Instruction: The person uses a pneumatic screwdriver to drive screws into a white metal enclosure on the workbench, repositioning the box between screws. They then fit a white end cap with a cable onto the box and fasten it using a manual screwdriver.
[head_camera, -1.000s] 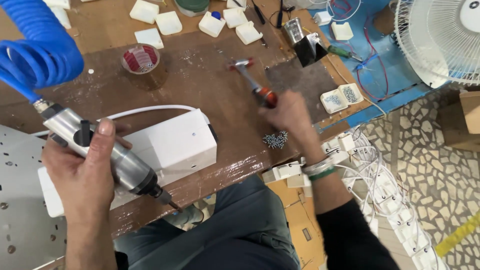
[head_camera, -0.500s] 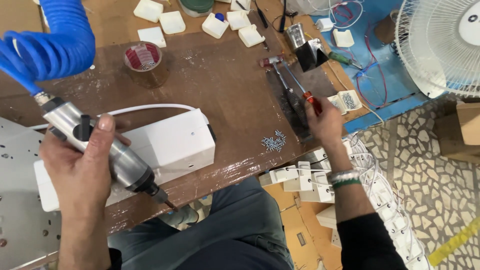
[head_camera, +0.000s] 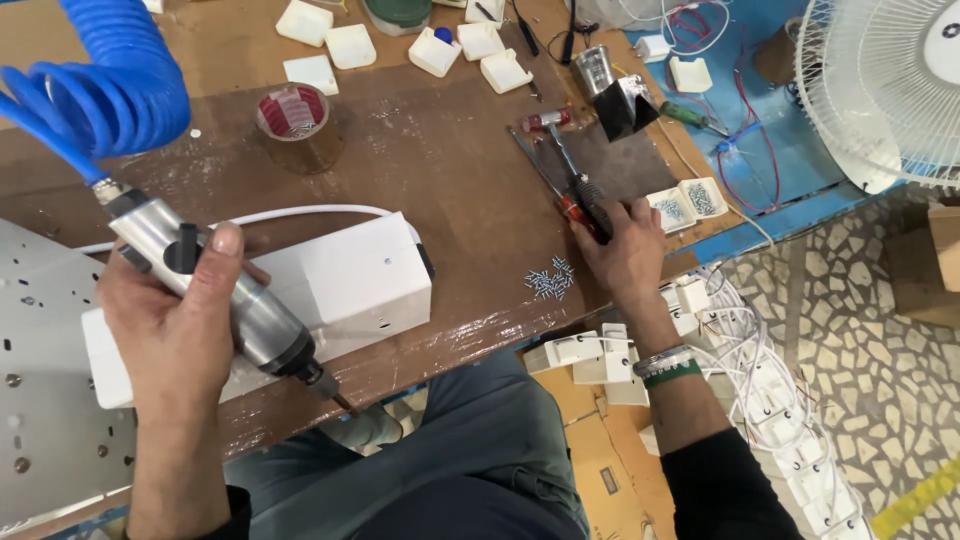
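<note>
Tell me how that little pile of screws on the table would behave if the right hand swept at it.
The screws lie loose in a small heap, so they would probably scatter rather than move together. They sit near the table edge on a glossy surface, so some might slide off. The right hand would likely need to pinch them individually.

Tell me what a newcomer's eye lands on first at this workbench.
The bright blue coiled air hose at top left, running down into the silver pneumatic screwdriver gripped in the left hand over a white plastic box. Next, the right hand resting on a red-and-black screwdriver mid-table, and the white fan at top right.
</note>
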